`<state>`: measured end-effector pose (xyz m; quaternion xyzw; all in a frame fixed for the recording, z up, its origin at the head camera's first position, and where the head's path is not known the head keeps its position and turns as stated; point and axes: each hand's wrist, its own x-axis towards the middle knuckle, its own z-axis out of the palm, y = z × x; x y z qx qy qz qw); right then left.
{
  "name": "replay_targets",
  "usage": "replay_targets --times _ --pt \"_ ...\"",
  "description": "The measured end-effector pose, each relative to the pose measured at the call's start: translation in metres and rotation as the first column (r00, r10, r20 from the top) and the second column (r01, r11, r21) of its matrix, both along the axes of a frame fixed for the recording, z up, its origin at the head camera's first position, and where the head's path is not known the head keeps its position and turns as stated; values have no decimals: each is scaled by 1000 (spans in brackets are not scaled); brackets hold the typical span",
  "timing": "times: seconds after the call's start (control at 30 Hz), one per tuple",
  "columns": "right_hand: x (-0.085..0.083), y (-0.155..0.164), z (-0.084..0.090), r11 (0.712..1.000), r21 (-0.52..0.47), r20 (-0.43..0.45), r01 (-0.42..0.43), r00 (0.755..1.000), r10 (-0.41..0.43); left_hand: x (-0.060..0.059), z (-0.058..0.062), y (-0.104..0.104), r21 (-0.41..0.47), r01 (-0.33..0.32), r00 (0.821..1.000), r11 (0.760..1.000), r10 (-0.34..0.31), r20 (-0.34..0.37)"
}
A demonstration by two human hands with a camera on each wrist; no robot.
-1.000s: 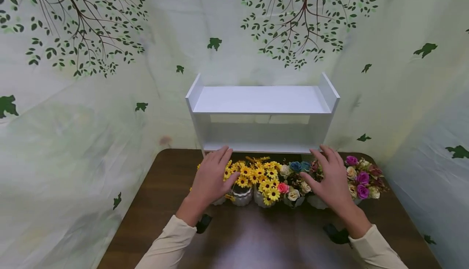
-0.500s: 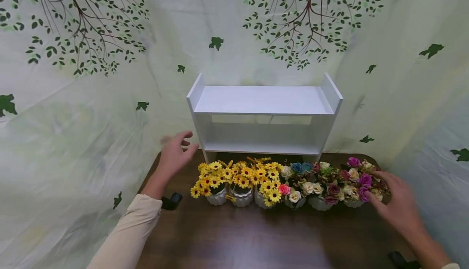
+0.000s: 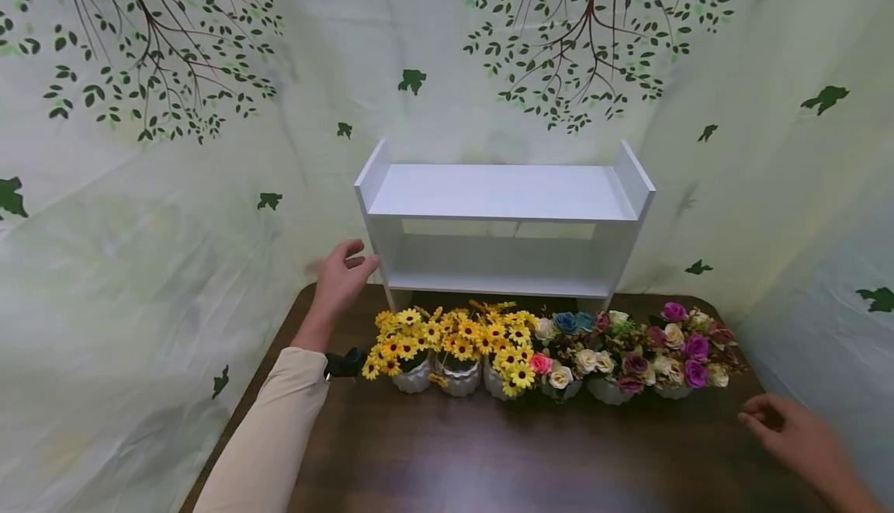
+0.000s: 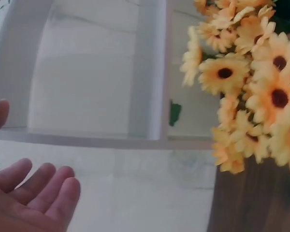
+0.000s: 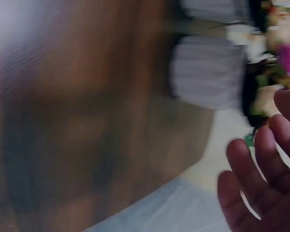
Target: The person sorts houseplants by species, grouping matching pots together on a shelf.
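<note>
My left hand is raised beside the left panel of a white two-tier shelf, fingers loosely bent and thumb tip right at the panel's edge in the head view. Nothing lies between its fingers. The left wrist view has the shelf's side edge just past the fingertips, with yellow artificial daisies to the right. My right hand hovers at the table's right side, fingers loosely curled and holding nothing. Nearest to it is the rightmost pot of purple and cream artificial roses; its grey-white pot appears blurred in the right wrist view.
Several white pots stand in a row before the shelf: yellow daisies on the left, mixed roses on the right. Beneath them is a dark brown wooden table. A leaf-printed cloth hangs behind and at both sides.
Both hands have parted from over the flower row. The left went out to the shelf's left side; the right passed the rightmost roses, then drew back toward the lower right. The pots stay put.
</note>
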<state>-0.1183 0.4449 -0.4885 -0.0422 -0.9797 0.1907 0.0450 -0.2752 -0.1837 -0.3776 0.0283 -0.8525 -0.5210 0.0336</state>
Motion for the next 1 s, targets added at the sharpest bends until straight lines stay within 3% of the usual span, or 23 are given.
replay_targets --times 0.07,0.2,0.47,0.6,0.7,0.8,0.9,1.0 --pt "-3 5 -10 1000 -21 150 -19 988 22 -5 -3 0 17 1 1000 1000 -1 2" --pt "-12 10 -28 994 -105 256 -12 966 39 -17 -2 1 22 9 1000 1000 -9 1" --pt "-44 2 -49 947 -292 433 134 901 6 -32 1 6 -51 1 998 999 -5 -65" --pt "-56 -4 -58 909 -370 428 193 904 -17 -34 -4 9 -98 -86 990 991 74 -117" --pt "-60 -6 -66 885 -428 363 183 932 -17 -36 -9 12 -116 -137 979 984 117 -168" --pt "-61 -7 -72 875 -461 296 149 955 -7 -36 -16 15 -129 -149 972 980 121 -199" --pt "-62 -8 -78 860 -480 281 171 959 -33 -34 -20 14 -135 -149 972 980 120 -204" --pt "-62 -12 -82 826 -520 280 219 957 -77 -32 -19 11 -128 -132 976 983 107 -188"
